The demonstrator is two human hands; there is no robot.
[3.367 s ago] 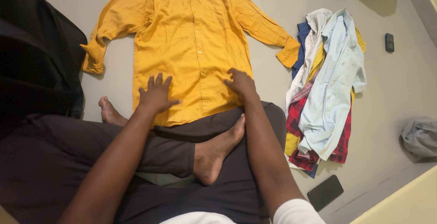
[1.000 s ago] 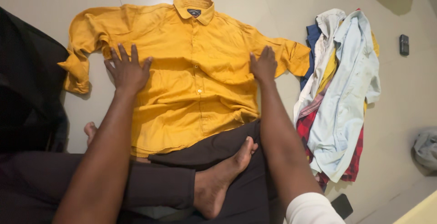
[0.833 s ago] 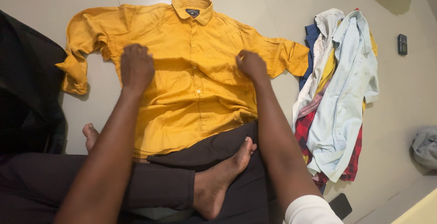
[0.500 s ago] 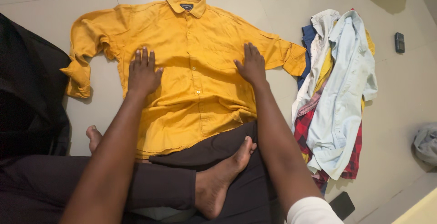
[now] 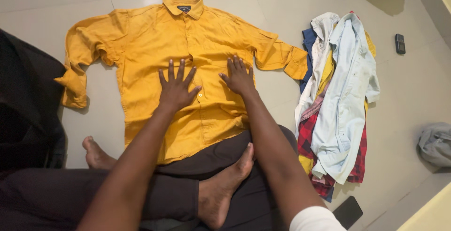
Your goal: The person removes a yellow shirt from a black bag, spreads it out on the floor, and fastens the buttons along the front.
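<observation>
Mustard-yellow shirt [image 5: 155,43] is lying face up and buttoned on the tiled floor [image 5: 413,85], collar away from the person, hem draping over a crossed leg. Both hands are pressing flat on its chest, fingers spread, gripping nothing: left hand [image 5: 177,89] beside the button placket, right hand [image 5: 239,77] just across it. Cloth is looking light, soft and limp, likely sliding on tile; shoulders, side seams or hem are seeming the best holds. A pile of shirts [image 5: 338,99] is lying nearby.
</observation>
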